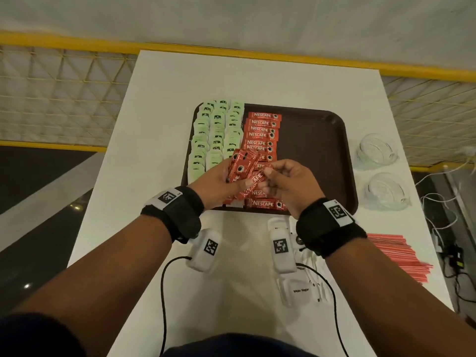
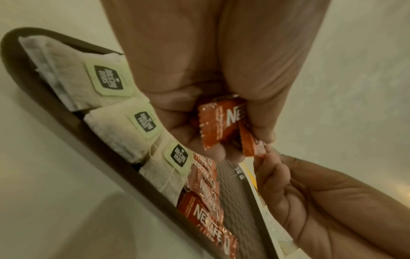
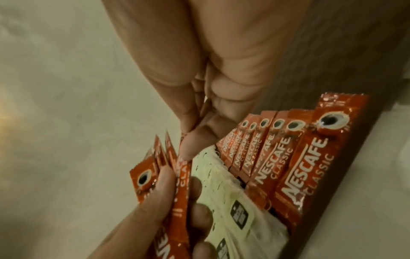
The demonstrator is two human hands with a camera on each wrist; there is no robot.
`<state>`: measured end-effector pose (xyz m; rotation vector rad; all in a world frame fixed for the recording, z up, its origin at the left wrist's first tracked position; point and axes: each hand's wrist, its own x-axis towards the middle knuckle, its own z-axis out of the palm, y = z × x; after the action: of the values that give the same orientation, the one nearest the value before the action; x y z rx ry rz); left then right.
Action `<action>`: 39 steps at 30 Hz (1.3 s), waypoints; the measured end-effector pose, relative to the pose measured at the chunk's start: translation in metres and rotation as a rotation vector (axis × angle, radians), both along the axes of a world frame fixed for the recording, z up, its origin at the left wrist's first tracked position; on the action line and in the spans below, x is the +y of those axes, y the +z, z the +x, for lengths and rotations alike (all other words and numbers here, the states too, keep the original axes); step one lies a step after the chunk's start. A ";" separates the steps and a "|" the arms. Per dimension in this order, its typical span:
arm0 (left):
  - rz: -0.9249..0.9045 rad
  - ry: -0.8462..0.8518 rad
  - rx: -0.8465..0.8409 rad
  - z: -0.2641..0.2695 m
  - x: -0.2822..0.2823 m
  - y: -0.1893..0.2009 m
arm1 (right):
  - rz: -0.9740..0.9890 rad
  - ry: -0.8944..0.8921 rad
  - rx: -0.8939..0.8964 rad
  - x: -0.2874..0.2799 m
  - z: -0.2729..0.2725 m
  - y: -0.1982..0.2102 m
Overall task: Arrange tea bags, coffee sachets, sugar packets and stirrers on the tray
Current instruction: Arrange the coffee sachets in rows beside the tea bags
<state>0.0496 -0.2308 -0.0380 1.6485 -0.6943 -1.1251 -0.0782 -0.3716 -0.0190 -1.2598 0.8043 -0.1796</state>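
From your head camera, your left hand (image 1: 219, 180) grips a bunch of coffee sachets (image 1: 243, 167) over the brown tray (image 1: 316, 155), and your right hand (image 1: 288, 185) pinches the end of 1 of them. Tea bags (image 1: 213, 136) fill the tray's left side in 3 columns, with a column of sachets beside them. Stirrers (image 1: 394, 256) and sugar packets (image 1: 300, 291) lie on the table (image 1: 159, 99).

Your left wrist camera shows fingers (image 2: 175, 112) curled round the sachets.

Your right wrist camera shows thumb and fingertips (image 3: 188, 147) pinching 1 sachet.
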 end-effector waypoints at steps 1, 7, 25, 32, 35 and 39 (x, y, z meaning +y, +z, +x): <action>0.001 0.002 -0.005 0.002 -0.001 0.000 | 0.029 -0.009 0.010 -0.004 0.000 0.000; 0.058 0.090 -0.133 0.016 -0.010 0.003 | -0.327 0.228 0.281 -0.032 -0.003 -0.002; 0.140 0.221 0.033 0.024 -0.004 0.006 | -0.560 0.303 0.585 -0.056 0.005 -0.048; 0.157 0.113 0.064 0.023 -0.005 0.011 | -0.747 0.239 0.534 -0.053 0.013 -0.031; 0.182 0.053 0.057 0.021 -0.005 0.012 | -0.702 0.309 0.324 -0.042 0.026 -0.007; 0.180 0.007 0.048 0.018 -0.009 0.013 | -0.624 0.417 0.211 -0.035 0.035 0.010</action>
<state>0.0679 -0.2394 -0.0250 1.7669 -0.5696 -1.2481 -0.0430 -0.4066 -0.0087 -2.0339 0.6634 0.0510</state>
